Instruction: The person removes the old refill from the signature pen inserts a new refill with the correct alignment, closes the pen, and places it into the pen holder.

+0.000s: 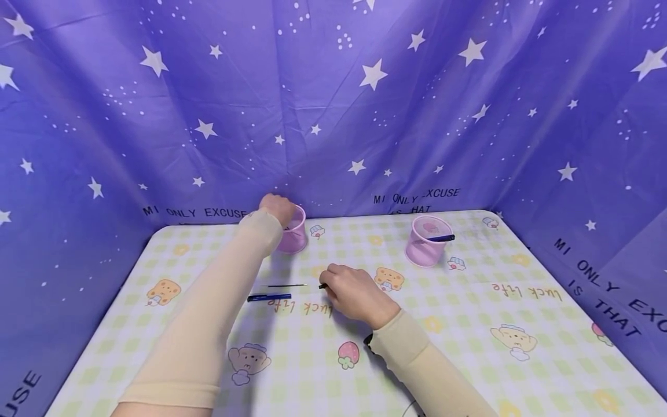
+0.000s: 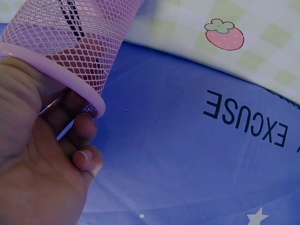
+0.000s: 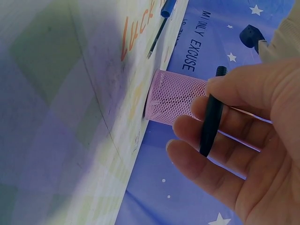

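Note:
At the far left of the table my left hand [image 1: 278, 208] reaches over the rim of a pink mesh pen cup [image 1: 293, 245]. Some fingers are inside it; others curl outside the rim in the left wrist view. Through the mesh [image 2: 101, 44] thin dark lengths show near those fingers, and I cannot tell whether they are gripped. My right hand [image 1: 350, 289], low over the middle of the table, pinches a short dark pen part [image 3: 213, 119] with a ridged end. Left of it lie a thin pen refill [image 1: 288, 285] and a blue pen barrel [image 1: 268, 297].
A second pink mesh cup [image 1: 424, 253] stands at the back right, a dark blue pen [image 1: 442, 238] leaning across its rim. The tablecloth [image 1: 458, 376] is checked, with cartoon prints. Purple star curtains [image 1: 333, 104] hang behind the table and at both sides.

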A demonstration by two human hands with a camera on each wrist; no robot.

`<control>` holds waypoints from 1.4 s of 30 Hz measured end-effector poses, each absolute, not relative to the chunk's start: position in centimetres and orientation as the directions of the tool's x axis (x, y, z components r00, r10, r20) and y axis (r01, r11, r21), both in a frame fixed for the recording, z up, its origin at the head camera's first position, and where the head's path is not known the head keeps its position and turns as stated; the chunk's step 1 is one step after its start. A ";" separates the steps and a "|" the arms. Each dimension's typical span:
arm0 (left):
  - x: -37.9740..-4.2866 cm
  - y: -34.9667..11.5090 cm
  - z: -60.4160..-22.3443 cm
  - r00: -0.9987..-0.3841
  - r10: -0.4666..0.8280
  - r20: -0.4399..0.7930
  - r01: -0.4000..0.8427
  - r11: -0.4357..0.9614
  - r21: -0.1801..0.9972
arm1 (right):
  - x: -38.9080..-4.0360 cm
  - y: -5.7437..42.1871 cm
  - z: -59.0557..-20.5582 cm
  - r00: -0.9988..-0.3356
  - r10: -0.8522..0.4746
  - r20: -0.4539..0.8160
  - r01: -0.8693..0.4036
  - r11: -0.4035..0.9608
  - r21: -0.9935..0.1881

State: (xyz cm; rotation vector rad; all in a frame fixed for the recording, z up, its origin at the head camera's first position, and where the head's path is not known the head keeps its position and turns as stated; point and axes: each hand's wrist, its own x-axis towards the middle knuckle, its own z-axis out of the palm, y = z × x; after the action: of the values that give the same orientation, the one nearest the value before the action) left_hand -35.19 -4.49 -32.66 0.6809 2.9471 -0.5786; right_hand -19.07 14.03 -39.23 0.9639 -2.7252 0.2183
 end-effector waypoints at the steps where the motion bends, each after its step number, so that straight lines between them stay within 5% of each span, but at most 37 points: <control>1: -35.2 -4.5 -32.6 -0.899 0.413 -0.143 0.436 0.829 -0.349 | -19.1 14.1 -39.3 -0.753 -0.597 0.275 -0.633 0.772 -0.059; 16: -35.4 -3.7 -33.0 -0.873 0.456 -0.172 0.475 0.718 -0.509 | -19.0 14.1 -39.2 -0.749 -0.600 0.282 -0.637 0.768 -0.056; 30: -35.7 -3.3 -32.9 -0.872 0.456 -0.177 0.488 0.784 -0.385 | -19.0 14.1 -39.2 -0.745 -0.602 0.285 -0.640 0.767 -0.053; 42: -35.7 -3.7 -32.8 -0.848 0.515 -0.125 0.518 0.753 -0.407 | -19.1 14.2 -39.1 -0.745 -0.600 0.290 -0.639 0.768 -0.052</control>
State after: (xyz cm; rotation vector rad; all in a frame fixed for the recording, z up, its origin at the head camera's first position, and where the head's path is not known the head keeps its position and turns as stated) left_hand -35.66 -3.71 -32.79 0.8654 2.9362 -0.6835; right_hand -19.07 14.25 -39.08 0.9666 -2.7065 0.2158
